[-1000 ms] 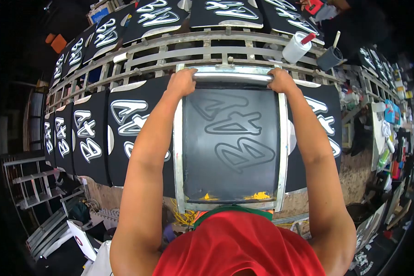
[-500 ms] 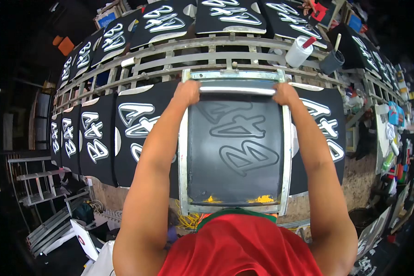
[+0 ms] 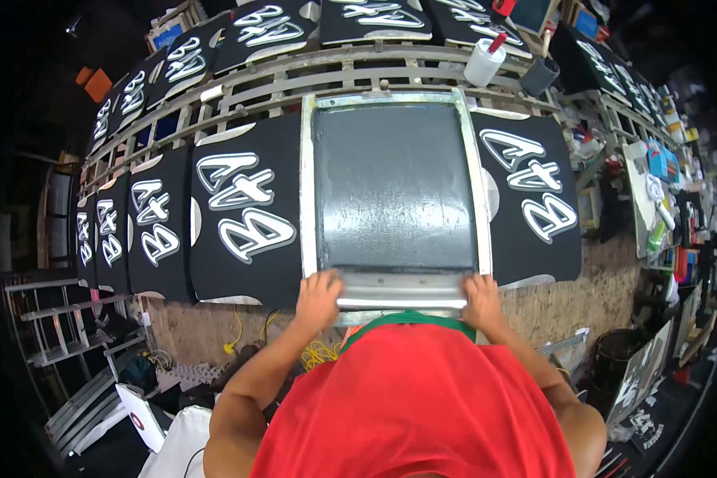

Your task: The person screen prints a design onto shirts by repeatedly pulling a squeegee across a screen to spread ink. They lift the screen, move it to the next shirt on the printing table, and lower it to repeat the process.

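Note:
My left hand (image 3: 319,301) and my right hand (image 3: 481,303) are closed round the two ends of a long metal squeegee (image 3: 402,288). It lies across the near end of a screen-printing frame (image 3: 308,191), close to my red shirt. Wet-looking dark grey ink coats the mesh (image 3: 390,175), and no lettering shows through it. Under the frame's sides, the garment beneath is hidden. A black shirt panel (image 3: 247,239) with white and grey lettering lies to the left, and another black panel (image 3: 534,215) lies to the right.
A slatted rack (image 3: 350,73) runs behind the frame, with more printed black panels beyond it. On it stand a white container (image 3: 483,64) with a red handle and a dark container (image 3: 540,76) with a stick. Yellow cord (image 3: 320,353) lies on the floor.
Both hands have pulled the squeegee from the far end of the frame to the near end. The outlined lettering seen on the mesh earlier is now covered by an even grey film.

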### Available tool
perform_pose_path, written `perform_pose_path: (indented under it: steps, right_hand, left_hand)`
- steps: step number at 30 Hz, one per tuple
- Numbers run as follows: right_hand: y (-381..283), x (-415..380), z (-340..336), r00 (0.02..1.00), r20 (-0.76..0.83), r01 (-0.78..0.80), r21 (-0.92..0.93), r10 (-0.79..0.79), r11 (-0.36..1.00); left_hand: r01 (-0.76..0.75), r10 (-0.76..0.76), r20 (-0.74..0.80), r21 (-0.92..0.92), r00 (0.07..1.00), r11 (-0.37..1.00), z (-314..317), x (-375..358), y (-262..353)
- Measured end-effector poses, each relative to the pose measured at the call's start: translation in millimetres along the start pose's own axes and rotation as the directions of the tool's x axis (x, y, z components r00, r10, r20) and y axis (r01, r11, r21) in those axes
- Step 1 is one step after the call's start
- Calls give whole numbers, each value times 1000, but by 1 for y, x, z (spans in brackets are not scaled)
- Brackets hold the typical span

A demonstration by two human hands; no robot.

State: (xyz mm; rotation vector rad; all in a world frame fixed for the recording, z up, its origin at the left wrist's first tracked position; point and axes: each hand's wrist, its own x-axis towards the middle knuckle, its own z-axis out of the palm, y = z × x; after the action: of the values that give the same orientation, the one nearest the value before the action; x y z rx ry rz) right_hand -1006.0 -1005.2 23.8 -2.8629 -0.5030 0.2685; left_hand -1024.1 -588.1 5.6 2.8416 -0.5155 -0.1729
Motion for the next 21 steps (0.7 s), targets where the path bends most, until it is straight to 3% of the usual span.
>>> perform_pose_path:
  steps: [4,5,6,7,8,9,10,11,12,14,15,16,18,19,20,21]
  right_hand:
    - [8,-10,-17,973,-199,114,-33,-119,993]
    - [5,-1,-34,915,-401,-14,60,37,998]
    - [2,3,-48,797,-571,-115,180,198,977]
    - [17,0,-32,757,-525,-234,336,388,912]
    - [35,-5,-11,746,-546,-223,334,381,916]
    - [55,-8,15,701,-288,-434,553,652,711]
    - [79,-12,44,582,33,-617,668,812,416]
    - [116,-20,90,537,354,-628,774,765,83]
    - [141,-20,118,508,630,-616,742,587,-263]
    - [104,-8,97,597,569,-568,798,566,-202]
    - [58,-4,32,598,550,-630,772,584,-82]
    - [101,13,111,625,493,-602,798,606,-29]
    - [57,8,49,513,360,-762,609,779,220]
    - [52,5,49,549,239,-737,590,801,329]
    - [54,2,42,553,363,-773,560,750,298]
    - [63,-2,47,536,387,-798,521,750,301]
  left_hand:
    - [-74,68,-82,-78,994,994,-42,4,16]
    - [-74,62,-105,-114,993,991,-46,9,11]
    - [-83,69,-125,-105,990,991,-51,13,7]
    - [-6,-10,-97,-163,995,987,-58,18,1]
    - [71,-86,-62,-220,994,973,-63,20,-4]
    - [118,-142,-81,-248,987,961,-52,25,-17]
    - [106,-135,-104,-242,985,965,-44,29,-26]
    - [304,-322,24,-402,946,864,-37,33,-32]
    - [483,-465,176,-519,868,705,-37,38,-34]
    - [475,-497,128,-565,858,674,-33,42,-33]
    - [470,-537,79,-599,840,648,-17,45,-40]
    - [466,-575,39,-633,817,619,-1,47,-46]
    - [466,-574,13,-599,818,650,14,47,-55]
    - [472,-592,-18,-586,805,659,14,45,-51]
    - [478,-609,-50,-572,791,667,14,46,-44]
    - [471,-603,-55,-570,796,673,9,44,-29]
